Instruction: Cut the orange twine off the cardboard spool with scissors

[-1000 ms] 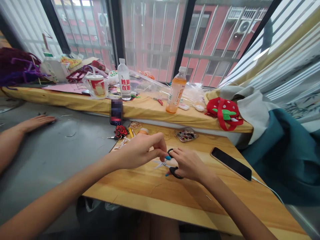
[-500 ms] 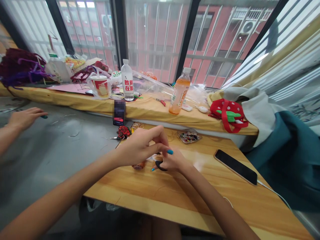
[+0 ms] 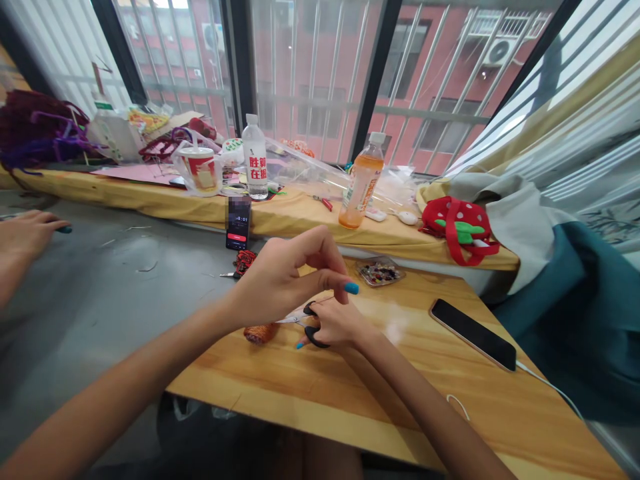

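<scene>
Orange thread is wound into a small roll (image 3: 259, 334) that lies on its side on the wooden tabletop (image 3: 380, 393), under my left hand (image 3: 287, 277). From my remote seat I see the scissors (image 3: 294, 319) pointing at it, their blades at the roll's end; I cannot tell whether they touch. My right hand (image 3: 337, 325) grips them by the black loops. The left hand's thumb and curled index finger close in a pinch above the tabletop; whether a strand sits between them, I cannot tell. Beyond lies a clear tray (image 3: 380, 285) of beads, and to the right a dark-screened phone (image 3: 473, 333).
</scene>
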`<state>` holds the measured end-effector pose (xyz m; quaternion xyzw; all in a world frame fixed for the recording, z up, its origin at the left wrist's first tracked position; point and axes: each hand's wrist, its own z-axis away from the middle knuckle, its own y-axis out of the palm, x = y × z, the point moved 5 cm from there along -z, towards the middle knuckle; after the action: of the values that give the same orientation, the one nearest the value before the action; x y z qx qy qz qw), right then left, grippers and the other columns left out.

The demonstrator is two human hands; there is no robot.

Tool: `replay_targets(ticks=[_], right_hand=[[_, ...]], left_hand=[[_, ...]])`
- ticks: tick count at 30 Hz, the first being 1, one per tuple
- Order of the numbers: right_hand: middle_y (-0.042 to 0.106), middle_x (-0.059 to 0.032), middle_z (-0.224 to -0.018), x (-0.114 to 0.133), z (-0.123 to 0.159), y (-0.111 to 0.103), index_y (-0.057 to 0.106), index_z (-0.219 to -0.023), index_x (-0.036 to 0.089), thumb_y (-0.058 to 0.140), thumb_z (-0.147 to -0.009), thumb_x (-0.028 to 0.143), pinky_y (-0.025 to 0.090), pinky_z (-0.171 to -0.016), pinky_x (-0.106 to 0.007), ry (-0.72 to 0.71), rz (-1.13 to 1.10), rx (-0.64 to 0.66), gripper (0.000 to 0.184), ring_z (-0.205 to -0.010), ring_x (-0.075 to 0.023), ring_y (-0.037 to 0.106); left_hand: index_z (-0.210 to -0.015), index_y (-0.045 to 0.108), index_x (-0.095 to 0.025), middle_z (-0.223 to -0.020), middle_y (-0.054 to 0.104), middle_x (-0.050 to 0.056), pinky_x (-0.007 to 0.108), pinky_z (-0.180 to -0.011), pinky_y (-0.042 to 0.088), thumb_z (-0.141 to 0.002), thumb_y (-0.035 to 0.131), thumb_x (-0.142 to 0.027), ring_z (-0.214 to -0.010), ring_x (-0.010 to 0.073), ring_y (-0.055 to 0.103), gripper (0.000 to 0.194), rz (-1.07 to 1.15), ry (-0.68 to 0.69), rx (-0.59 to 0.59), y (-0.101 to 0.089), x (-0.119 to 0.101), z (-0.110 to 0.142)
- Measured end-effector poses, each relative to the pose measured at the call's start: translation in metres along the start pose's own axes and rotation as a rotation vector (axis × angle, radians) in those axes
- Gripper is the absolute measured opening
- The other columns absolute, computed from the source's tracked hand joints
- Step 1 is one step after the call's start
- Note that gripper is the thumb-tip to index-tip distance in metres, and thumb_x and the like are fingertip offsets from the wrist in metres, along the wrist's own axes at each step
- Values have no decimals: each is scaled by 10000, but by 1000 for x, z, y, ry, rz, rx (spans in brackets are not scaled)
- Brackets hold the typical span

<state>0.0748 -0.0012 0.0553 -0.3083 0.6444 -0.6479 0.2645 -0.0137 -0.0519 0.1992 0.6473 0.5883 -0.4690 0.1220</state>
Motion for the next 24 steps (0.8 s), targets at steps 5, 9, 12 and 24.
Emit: replay_targets(ticks=[5,9,12,24], right_hand=[[659,-50,-700,8,-4,2,622,-735,163,455,-685,598,295,-513,-240,-21,68,0,469,-626,-181,581],[668,-53,-663,12,-7,4,640,-709,164,434,-690,607,276,-490,-240,-7,115,-12,489,-604,-189,592],[677,-65,-663,12,-7,6,651,-686,165,451,-710,560,286,-498,-246,-1,152,-18,444,-594,-185,601],[684,-91,-692,27,10,13,644,-698,154,476,-723,367,361,-590,-272,-39,130,23,272,-631,-195,625]], left_hand=[[-703,468,-179,-624,607,-13,246,-558,489,-773,505,-343,-594,123,606,182,-30,43,-51,-4,-6,-4],[-709,467,-176,-619,607,-21,236,-553,489,-766,519,-318,-579,114,606,162,-65,55,-87,-7,-6,-4],[-708,457,-175,-598,600,-32,219,-540,475,-769,517,-301,-567,103,601,153,-62,90,-128,-13,-7,-5],[-711,457,-147,-626,619,-10,194,-587,410,-734,491,-175,-592,83,558,50,-208,-3,-42,3,101,-90]])
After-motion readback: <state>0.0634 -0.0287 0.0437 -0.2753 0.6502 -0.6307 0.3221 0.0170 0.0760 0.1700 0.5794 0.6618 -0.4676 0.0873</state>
